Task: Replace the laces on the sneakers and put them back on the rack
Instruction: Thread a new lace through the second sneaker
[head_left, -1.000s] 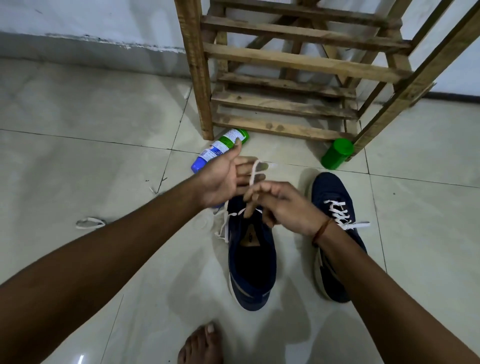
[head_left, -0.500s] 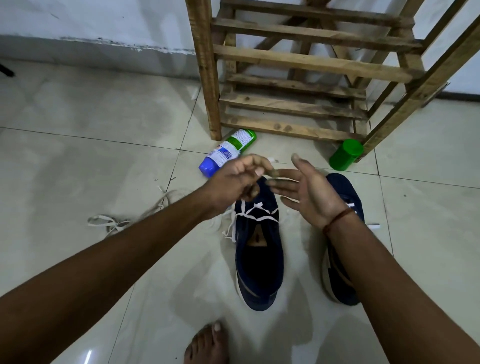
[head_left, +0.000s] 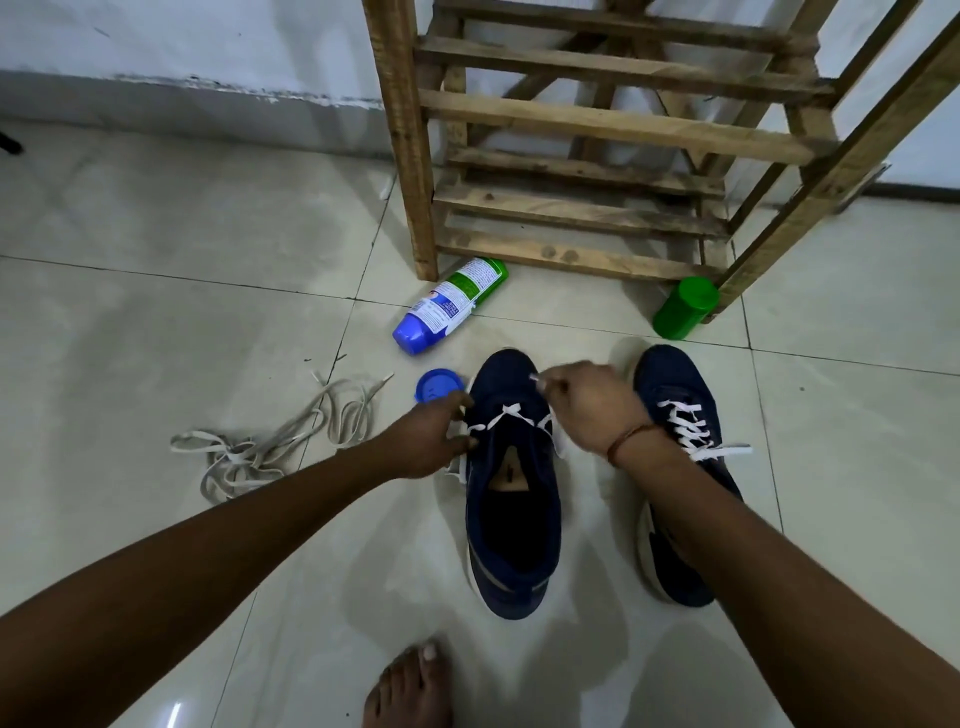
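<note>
Two navy sneakers stand on the tiled floor, toes toward the wooden rack (head_left: 613, 124). The left sneaker (head_left: 511, 519) has a white lace (head_left: 506, 414) crossed only through its lowest eyelets. My right hand (head_left: 592, 405) pinches one tip of that lace above the toe. My left hand (head_left: 426, 441) grips the sneaker's left edge at the eyelets. The right sneaker (head_left: 675, 415) is laced in white, its ends loose, and my right forearm covers its heel part.
A tangle of old greyish laces (head_left: 275, 447) lies on the floor to the left. A spray can (head_left: 449, 304) lies on its side by the rack's leg, its blue cap (head_left: 439, 385) near my left hand. A green cup (head_left: 685, 306) lies at the rack's right foot. My bare foot (head_left: 408, 686) is at the bottom.
My hands came down from above the toe. The right hand, open half a second ago, now pinches the lace tip; the left moved to the sneaker's left edge. The blue cap is uncovered.
</note>
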